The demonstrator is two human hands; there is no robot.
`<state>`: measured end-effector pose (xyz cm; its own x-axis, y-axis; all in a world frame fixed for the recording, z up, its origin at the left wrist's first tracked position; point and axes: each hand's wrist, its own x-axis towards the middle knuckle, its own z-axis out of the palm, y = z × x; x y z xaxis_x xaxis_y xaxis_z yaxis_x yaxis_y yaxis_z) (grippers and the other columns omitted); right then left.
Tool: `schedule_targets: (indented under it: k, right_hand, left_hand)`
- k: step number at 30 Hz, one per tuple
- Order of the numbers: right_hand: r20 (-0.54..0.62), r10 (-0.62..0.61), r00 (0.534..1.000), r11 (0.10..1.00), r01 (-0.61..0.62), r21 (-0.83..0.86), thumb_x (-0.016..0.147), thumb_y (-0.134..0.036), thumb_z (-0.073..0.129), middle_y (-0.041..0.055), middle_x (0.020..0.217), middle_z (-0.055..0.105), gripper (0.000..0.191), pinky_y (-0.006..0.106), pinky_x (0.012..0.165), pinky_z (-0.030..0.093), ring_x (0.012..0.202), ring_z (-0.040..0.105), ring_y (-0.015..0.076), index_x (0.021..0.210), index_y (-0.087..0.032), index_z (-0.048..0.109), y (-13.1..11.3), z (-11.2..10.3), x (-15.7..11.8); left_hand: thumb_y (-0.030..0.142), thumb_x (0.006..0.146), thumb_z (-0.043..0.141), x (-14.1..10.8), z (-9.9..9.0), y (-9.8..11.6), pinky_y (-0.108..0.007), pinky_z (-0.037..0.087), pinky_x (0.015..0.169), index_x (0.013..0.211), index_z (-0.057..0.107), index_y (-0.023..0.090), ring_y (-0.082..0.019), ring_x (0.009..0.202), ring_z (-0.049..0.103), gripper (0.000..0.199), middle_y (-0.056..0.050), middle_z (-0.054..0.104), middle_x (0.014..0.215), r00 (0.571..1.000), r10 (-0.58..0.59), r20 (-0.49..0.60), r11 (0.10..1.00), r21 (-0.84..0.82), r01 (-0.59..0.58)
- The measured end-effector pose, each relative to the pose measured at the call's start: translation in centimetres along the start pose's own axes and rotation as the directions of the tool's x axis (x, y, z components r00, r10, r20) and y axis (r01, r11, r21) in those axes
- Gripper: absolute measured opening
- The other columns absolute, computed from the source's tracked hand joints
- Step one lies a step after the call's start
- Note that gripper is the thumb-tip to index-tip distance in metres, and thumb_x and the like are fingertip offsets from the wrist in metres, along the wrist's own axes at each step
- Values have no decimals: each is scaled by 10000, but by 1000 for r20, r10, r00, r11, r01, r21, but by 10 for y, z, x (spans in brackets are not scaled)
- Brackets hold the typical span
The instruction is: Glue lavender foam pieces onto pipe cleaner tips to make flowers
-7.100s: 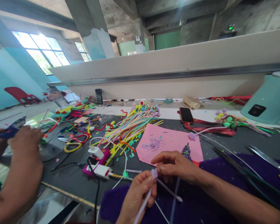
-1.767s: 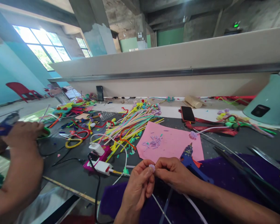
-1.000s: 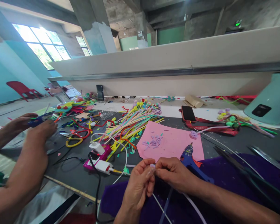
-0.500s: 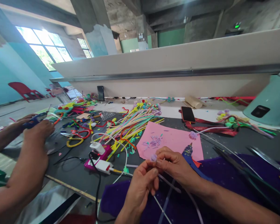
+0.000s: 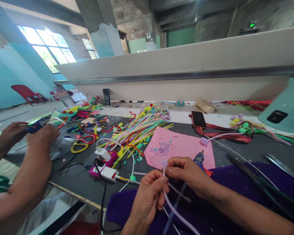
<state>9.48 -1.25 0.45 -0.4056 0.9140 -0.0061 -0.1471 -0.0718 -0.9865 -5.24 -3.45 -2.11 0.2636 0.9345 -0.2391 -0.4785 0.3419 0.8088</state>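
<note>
Lilac fuzzy stem (image 5: 175, 212) between both hands, curled head (image 5: 164, 163) over near edge of pink sheet (image 5: 186, 147). Left hand (image 5: 147, 192): grip closed on stem below head. Right hand (image 5: 187, 169): fingertips pinched at head's side. Probably shaping; calls for steady left hold, light right pressure.

Lilac stem (image 5: 176, 214) between left fingers (image 5: 159, 184)

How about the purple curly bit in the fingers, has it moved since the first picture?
Yes, up in the view: the purple curly bit was below the pink sheet, and now it overlaps the sheet's near edge.
</note>
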Motion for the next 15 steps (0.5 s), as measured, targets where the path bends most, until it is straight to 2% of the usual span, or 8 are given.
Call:
schedule_targets:
  k: [3, 5, 9, 12, 15]
  right_hand:
    - [46, 94, 995, 991, -89, -99, 729, -196, 623, -16, 638, 546, 75, 200, 516, 317, 564, 428, 82, 764, -130, 636, -4, -10, 2]
    - [83, 115, 990, 988, -105, -115, 718, -185, 634, -2, 689, 576, 137, 195, 512, 322, 593, 456, 90, 848, -140, 639, -9, -17, 3]
    - [163, 54, 985, 998, -46, -51, 709, -198, 668, 15, 785, 593, 273, 210, 578, 367, 668, 494, 102, 974, -153, 622, -19, -26, 1]
    - [225, -12, 974, 999, 19, -31, 693, -203, 696, 9, 792, 586, 318, 227, 643, 387, 696, 504, 102, 999, -154, 625, -24, -29, -1]
    - [254, -57, 966, 997, 70, -41, 682, -187, 705, -4, 783, 576, 353, 219, 640, 389, 690, 500, 96, 1026, -176, 627, -24, -29, -1]
  left_hand:
    - [260, 677, 676, -2, -1, 5, -97, 221, 239, 592, 554, 151, -1, 222, 339, 184, 35, 588, 441, 1000, 6, 1, 1000, 18, -6]
    - [262, 662, 687, -4, -3, 8, -91, 192, 243, 582, 549, 149, 8, 222, 317, 196, 41, 569, 418, 1000, -8, 6, 999, 32, 7]
    - [271, 649, 693, -8, -3, 12, -93, 151, 248, 574, 541, 150, 13, 225, 277, 208, 43, 544, 381, 998, -43, 37, 997, 68, 40]
    - [276, 658, 683, -9, -2, 11, -100, 124, 247, 585, 549, 145, 13, 223, 250, 201, 42, 529, 362, 995, -60, 83, 993, 109, 51]
    - [273, 679, 661, -9, -3, 9, -110, 127, 250, 586, 559, 137, 8, 231, 258, 194, 41, 518, 362, 987, -104, 126, 991, 92, 92]
